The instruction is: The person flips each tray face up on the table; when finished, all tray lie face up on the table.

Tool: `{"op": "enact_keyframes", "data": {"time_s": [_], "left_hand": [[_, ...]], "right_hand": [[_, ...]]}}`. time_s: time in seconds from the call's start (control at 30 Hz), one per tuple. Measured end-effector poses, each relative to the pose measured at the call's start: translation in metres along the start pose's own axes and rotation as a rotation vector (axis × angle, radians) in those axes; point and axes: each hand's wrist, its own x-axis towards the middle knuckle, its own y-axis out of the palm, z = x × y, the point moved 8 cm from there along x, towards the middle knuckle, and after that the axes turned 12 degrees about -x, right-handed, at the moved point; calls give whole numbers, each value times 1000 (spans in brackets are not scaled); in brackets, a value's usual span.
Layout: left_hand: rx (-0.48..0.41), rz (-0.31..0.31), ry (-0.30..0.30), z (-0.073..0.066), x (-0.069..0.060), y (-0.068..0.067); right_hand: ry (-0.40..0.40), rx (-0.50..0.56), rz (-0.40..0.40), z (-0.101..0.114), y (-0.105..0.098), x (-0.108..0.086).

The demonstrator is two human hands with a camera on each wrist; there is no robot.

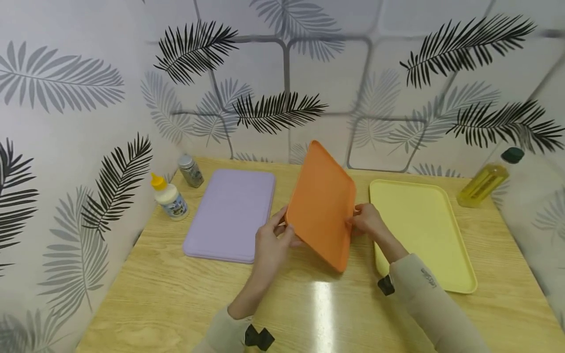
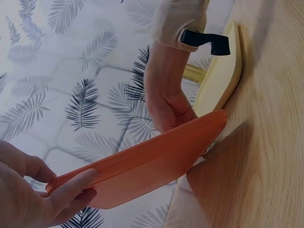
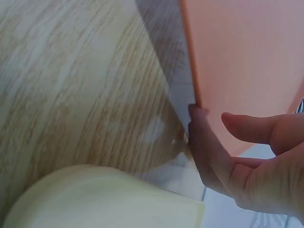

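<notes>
An orange tray [image 1: 324,206] is held tilted steeply above the table, between a lilac tray and a yellow one. My left hand [image 1: 271,240] grips its left edge, thumb on one face and fingers on the other; the left wrist view shows this hand [image 2: 45,194] at the tray's rim [image 2: 142,147]. At the opposite edge my right hand [image 1: 366,220] holds on. In the right wrist view, that hand's [image 3: 256,166] fingers lie behind the orange edge with the thumb on the near side. The lilac tray [image 1: 234,211] lies flat on the left, the yellow tray [image 1: 419,230] on the right.
A glue bottle with a yellow cap [image 1: 171,197] and a small grey-lidded jar [image 1: 191,171] stand at the table's left edge. At the back right is a bottle of yellow liquid [image 1: 483,184]. The patterned wall [image 1: 318,73] rises directly behind the wooden table [image 1: 145,299].
</notes>
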Motion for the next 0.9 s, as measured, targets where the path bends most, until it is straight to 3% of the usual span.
{"op": "enact_keyframes", "data": {"time_s": [0.1,0.2,0.4,0.6,0.8,0.9], "left_hand": [[-64,-4,7,0,2,-6],[-119,-34,-23,4,3,-12],[-163,-63,-58,11,6,-24],[-128,2,-111,13,12,-31],[-246,104,-191,14,26,-37],[-244,149,-231,17,36,-42]], "right_hand": [[26,123,22,-6,3,0],[52,208,32,-11,4,1],[111,287,71,-18,3,4],[123,336,110,-19,-1,1],[119,350,142,-19,-3,-6],[115,342,149,-19,-5,-9]]}}
